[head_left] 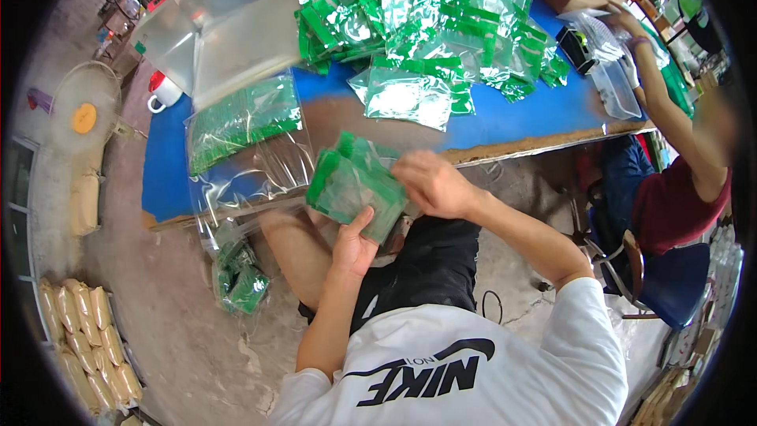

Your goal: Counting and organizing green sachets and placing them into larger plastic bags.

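A stack of flat green and clear plastic packets [353, 193] is gripped from below by my left hand [356, 248], thumb lying over its lower edge. My right hand [436, 184] is closed against the stack's right edge. Its fingertips are turned away, so what they pinch is hidden. Left of the stack, a large clear bag [272, 162] lies partly over the table edge, with rows of similar green packets [244, 120] inside. Beyond my hands rises a loose heap of shiny green and clear packets [426, 28] on the blue table [505, 122].
Clear plastic sheets [244, 24] and a white and red mug [163, 93] occupy the table's left. A bundle of green packets [240, 278] lies low by my leg. At right, a co-worker [678, 197] reaches over a clear bin [615, 91]. A fan [84, 114] stands left.
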{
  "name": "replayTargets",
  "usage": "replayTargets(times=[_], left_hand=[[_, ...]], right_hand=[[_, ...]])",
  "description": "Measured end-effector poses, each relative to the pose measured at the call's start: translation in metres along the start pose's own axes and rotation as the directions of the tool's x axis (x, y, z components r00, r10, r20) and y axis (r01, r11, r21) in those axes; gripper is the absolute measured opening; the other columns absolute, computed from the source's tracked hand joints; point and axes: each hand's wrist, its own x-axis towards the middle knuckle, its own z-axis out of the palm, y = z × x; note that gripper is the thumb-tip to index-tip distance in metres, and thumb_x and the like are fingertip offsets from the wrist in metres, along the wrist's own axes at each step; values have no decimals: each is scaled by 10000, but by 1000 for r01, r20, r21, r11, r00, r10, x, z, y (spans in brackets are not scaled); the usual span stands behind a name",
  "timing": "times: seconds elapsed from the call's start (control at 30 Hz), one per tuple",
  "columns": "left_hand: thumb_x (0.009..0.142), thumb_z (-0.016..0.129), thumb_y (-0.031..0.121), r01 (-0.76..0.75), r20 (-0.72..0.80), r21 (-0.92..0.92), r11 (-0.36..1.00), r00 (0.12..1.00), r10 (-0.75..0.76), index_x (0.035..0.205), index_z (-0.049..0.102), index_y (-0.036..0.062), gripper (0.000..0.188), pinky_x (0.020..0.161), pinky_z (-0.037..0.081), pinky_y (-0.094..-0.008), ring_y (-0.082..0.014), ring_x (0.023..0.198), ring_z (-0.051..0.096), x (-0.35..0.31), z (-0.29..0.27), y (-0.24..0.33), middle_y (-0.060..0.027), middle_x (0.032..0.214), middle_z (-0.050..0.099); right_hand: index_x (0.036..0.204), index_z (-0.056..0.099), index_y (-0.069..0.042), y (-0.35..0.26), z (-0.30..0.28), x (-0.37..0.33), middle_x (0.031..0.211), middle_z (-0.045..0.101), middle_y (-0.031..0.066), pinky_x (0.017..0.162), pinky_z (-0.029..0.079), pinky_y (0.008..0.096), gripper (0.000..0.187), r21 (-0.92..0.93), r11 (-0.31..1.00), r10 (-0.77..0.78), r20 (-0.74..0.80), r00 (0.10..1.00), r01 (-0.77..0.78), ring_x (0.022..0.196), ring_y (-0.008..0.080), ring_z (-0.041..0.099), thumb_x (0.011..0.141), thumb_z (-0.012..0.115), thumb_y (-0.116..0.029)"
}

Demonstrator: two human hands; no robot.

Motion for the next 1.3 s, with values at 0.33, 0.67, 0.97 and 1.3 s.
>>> replayTargets(times=[0.33,0.67,0.97,1.3], left_hand=[[886,643,-32,-193,12,100,976,981,193,1366,489,14,506,1072,443,-434,-263,1208,567,-23,-9,22,-98,1326,570],[865,619,-74,-201,36,119,972,980,198,1419,426,32,596,1097,425,-461,-274,1240,545,-29,-12,27,-116,1376,531],[860,663,-58,-184,-1,113,976,983,186,1389,457,19,574,1096,432,-461,-275,1240,544,-15,-9,26,-105,1332,561],[835,688,-52,-86,12,154,984,996,85,1356,491,20,562,1062,467,-453,-269,1198,577,-5,-7,12,-99,1300,587]], right_hand=[[1244,596,-7,13,7,19,1374,528,212,1145,323,485,447,-31,999,38,74,997,-36,1363,415,412,988,547,-371],[1172,592,-14,29,22,52,1342,544,210,1103,333,529,408,-300,931,185,-109,977,-210,1298,413,460,1010,499,-376],[1165,612,28,10,-12,20,1283,582,229,1079,379,509,358,-225,911,257,-344,903,-345,1260,408,498,993,540,-277],[1272,572,-8,15,-27,9,1300,570,214,1065,414,471,517,-146,923,295,-324,899,-356,1271,407,498,936,623,-397]])
